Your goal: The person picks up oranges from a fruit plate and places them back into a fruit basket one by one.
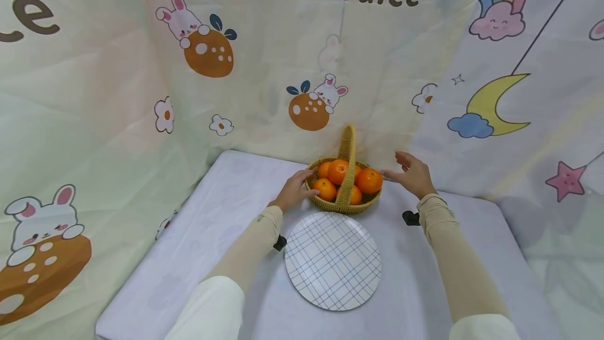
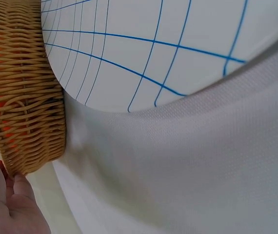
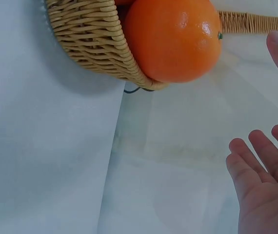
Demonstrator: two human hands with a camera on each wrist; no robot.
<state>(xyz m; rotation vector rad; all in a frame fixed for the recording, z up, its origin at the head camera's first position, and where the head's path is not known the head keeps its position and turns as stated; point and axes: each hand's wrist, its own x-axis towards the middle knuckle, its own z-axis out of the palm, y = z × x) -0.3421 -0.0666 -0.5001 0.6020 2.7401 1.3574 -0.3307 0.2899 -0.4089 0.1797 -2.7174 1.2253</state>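
A wicker basket (image 1: 325, 206) with a tall arched handle (image 1: 348, 161) holds several oranges (image 1: 369, 180). My left hand (image 1: 293, 190) grips the basket's left side, its fingers and thumb at the rim. In the left wrist view, fingertips touch the woven wall (image 2: 29, 97). To the right of the basket, my right hand (image 1: 415, 174) is raised with nothing in it, fingers spread and apart from the fruit. The right wrist view shows the hand (image 3: 266, 190) below and right of one large orange (image 3: 173, 39).
A round white plate (image 1: 332, 261) with a blue grid pattern lies just in front of the basket. The white-covered table (image 1: 212, 256) ends close behind the basket, where a printed cloth backdrop (image 1: 264, 56) hangs.
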